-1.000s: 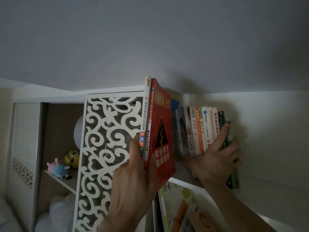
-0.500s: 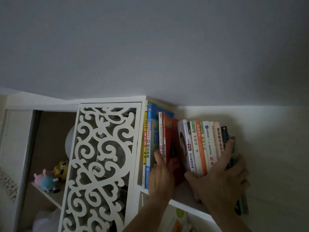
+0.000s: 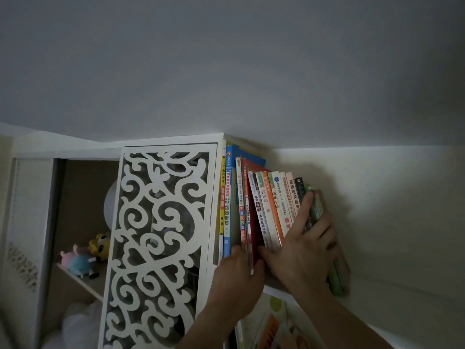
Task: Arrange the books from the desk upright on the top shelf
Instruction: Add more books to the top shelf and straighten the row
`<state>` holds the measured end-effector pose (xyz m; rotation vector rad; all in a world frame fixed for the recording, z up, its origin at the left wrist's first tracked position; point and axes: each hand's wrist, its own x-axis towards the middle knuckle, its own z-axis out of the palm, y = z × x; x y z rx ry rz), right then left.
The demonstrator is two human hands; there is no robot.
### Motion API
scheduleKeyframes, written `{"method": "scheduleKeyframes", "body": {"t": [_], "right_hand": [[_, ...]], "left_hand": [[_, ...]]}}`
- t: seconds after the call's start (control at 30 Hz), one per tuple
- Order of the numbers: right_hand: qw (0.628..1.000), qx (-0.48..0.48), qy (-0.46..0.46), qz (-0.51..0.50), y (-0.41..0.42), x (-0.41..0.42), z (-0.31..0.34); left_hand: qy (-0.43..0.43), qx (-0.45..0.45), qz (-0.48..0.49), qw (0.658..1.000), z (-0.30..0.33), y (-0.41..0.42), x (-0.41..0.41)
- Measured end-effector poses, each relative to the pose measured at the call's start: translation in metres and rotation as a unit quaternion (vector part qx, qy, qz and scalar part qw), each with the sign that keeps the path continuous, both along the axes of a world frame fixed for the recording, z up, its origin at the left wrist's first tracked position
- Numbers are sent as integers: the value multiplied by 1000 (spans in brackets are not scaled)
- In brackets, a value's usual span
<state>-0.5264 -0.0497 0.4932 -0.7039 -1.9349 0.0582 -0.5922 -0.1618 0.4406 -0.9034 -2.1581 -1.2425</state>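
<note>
The left hand (image 3: 239, 278) gripped the bottom of two thin red books (image 3: 247, 222), standing upright on the top shelf (image 3: 278, 285) between a blue book (image 3: 227, 210) and the leaning row of books (image 3: 276, 205). The right hand (image 3: 302, 250), fingers spread, pressed flat against that row.

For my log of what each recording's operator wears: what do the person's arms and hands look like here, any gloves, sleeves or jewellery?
Both are bare. The left hand and the right hand wear no gloves, and no sleeve, watch or wristband shows on either forearm as far as the frame reaches. The light is too dim to rule out a thin ring.
</note>
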Motion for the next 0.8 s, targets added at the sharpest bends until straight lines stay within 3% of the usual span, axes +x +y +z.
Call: {"method": "scheduleKeyframes", "body": {"t": [0.13, 0.23, 0.4, 0.5, 0.67, 0.8], "right_hand": [[996, 10, 17, 81, 7, 21, -7], [993, -19, 72, 93, 16, 40, -25], [985, -122, -21, 120, 30, 45, -39], [976, -152, -43, 147, 29, 52, -35], [989, -16, 22, 145, 20, 95, -67], [976, 129, 43, 171, 20, 132, -134]], "left_hand": [[128, 11, 26, 991, -22, -20, 6], [246, -90, 24, 965, -32, -27, 10], [154, -160, -9, 975, -44, -22, 24], [159, -147, -40, 975, -55, -25, 26], [149, -157, 4, 976, -87, -34, 35], [28, -152, 12, 988, -126, -43, 64]]}}
